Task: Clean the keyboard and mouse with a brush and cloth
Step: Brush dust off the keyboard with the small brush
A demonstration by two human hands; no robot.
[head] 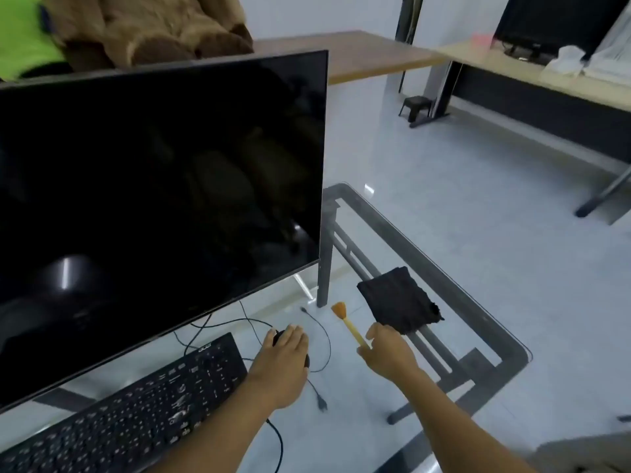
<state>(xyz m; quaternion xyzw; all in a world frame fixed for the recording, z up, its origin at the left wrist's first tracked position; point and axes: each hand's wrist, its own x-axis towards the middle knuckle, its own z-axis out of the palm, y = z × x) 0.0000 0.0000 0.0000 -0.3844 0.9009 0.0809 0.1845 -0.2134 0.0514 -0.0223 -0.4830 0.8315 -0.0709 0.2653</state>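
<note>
1. Desk (478, 319): glass top on a dark metal frame; the pale tiled floor shows through it. It carries every item listed below.
2. Monitor (153, 206): large, screen dark, standing at the left of the desk behind the keyboard.
3. Keyboard (136, 414): black with white lettering, lying at an angle in front of the monitor, to the left of both hands and touched by neither.
4. Mouse (278, 337): black, just right of the keyboard's far end, almost wholly covered by the left hand; only its dark edges show.
5. Left hand (286, 349): lies palm down over the mouse, fingers draped forward across it in a light cupping hold.
6. Cables (321, 339): thin black leads looping across the glass around and behind the mouse, one ending in a plug near the left forearm.
7. Brush (348, 324): small, yellow handle, orange bristles fanned at the far end, pointing away and to the left. It sits between the mouse and the cloth.
8. Right hand (389, 351): pinches the near end of the brush handle between thumb and fingertips, the other fingers curled.
9. Cloth (399, 303): black, folded flat, on the glass just beyond the right hand and right of the brush bristles; no hand touches it.
</note>
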